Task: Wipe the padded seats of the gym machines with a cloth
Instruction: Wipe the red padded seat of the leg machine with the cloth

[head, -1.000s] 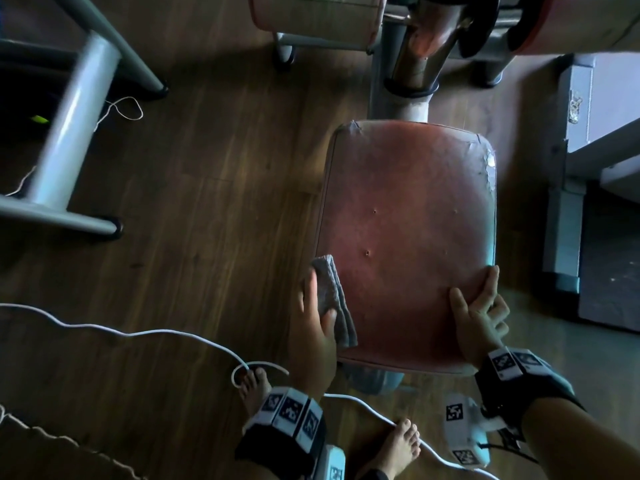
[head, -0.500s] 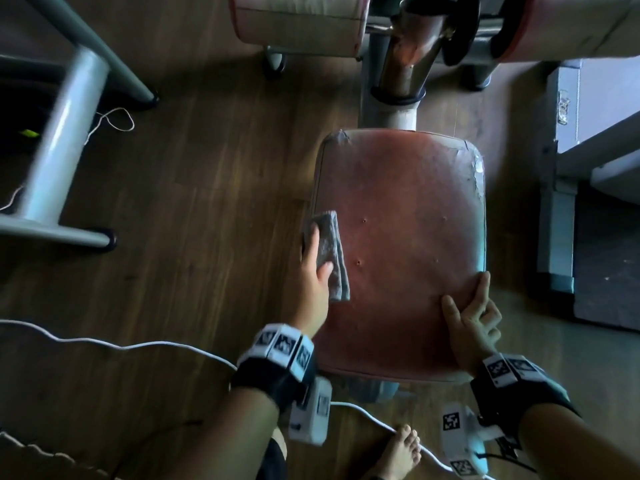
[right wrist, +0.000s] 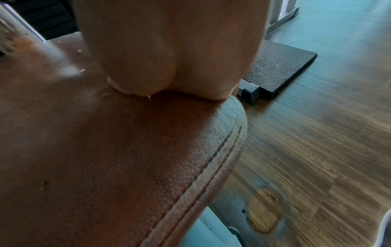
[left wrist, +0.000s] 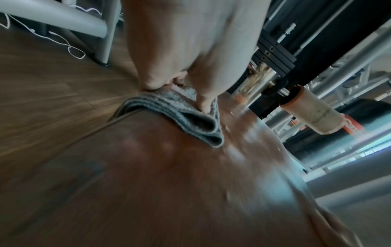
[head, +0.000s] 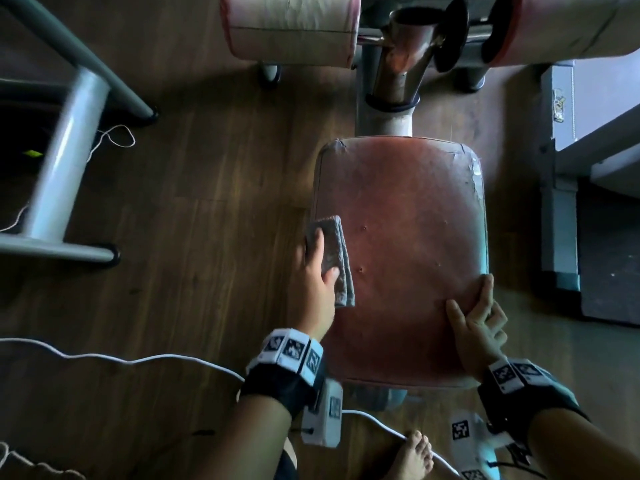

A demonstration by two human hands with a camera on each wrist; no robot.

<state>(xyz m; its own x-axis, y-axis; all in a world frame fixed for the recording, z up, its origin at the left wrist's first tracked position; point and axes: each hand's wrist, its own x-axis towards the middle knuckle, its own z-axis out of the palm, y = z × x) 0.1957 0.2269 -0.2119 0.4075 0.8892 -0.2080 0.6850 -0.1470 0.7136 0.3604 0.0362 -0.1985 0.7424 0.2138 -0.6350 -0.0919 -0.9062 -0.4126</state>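
Fingers of my left grip [head: 317, 278] pinch the folded grey cloth [head: 334, 258] against the red padded seat [head: 408, 244] at its left edge; my right grip [head: 476, 320] lies spread flat on the seat's right edge, holding nothing

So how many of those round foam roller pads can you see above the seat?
2. One roller pad sits left of the metal post; the other roller pad is right of it, partly cut off.
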